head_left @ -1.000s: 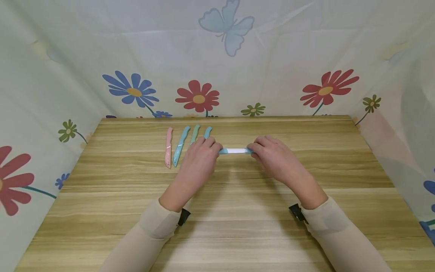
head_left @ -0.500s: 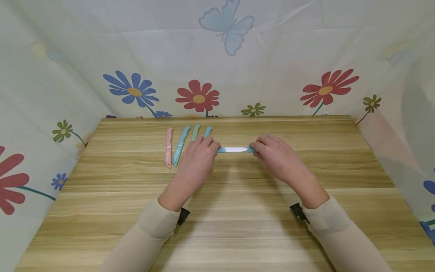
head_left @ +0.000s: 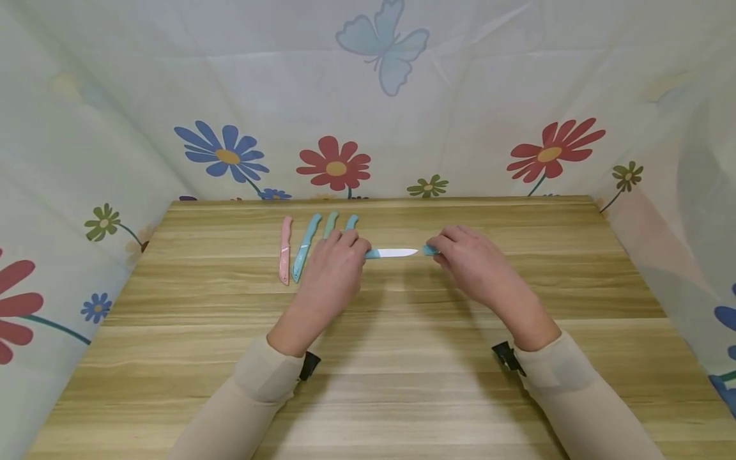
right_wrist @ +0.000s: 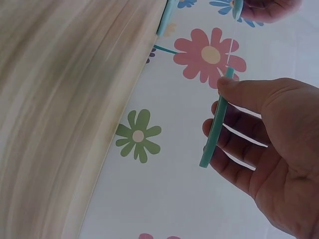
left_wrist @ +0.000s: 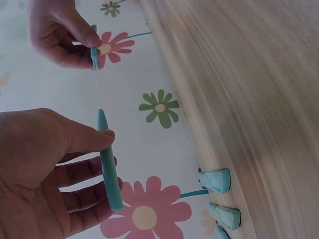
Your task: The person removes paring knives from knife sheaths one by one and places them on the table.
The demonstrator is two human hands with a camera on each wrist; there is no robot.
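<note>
My left hand (head_left: 335,267) pinches the blue-green handle (left_wrist: 109,167) of a small paring knife between thumb and fingers. Its white blade (head_left: 397,253) lies bare, level, with the tip toward the right. Opposite it, my right hand (head_left: 474,265) pinches a matching blue-green blade sheath (right_wrist: 216,127) with the thumb and fingertips. In the head view a narrow gap separates the blade tip from the sheath's mouth. Both pieces are held above the table. Most of the handle is hidden by the left hand in that view.
Left of the hands, several sheathed knives lie in a row on the wooden table (head_left: 397,383): a pink knife (head_left: 285,249), a blue knife (head_left: 306,248), a green knife (head_left: 330,225) and another blue knife (head_left: 352,222), the last two partly covered. A flowered curtain (head_left: 460,83) hangs behind.
The sheath has slid off the blade to the right with my right hand, so the tip now shows. My left hand has shifted slightly left with the knife.
</note>
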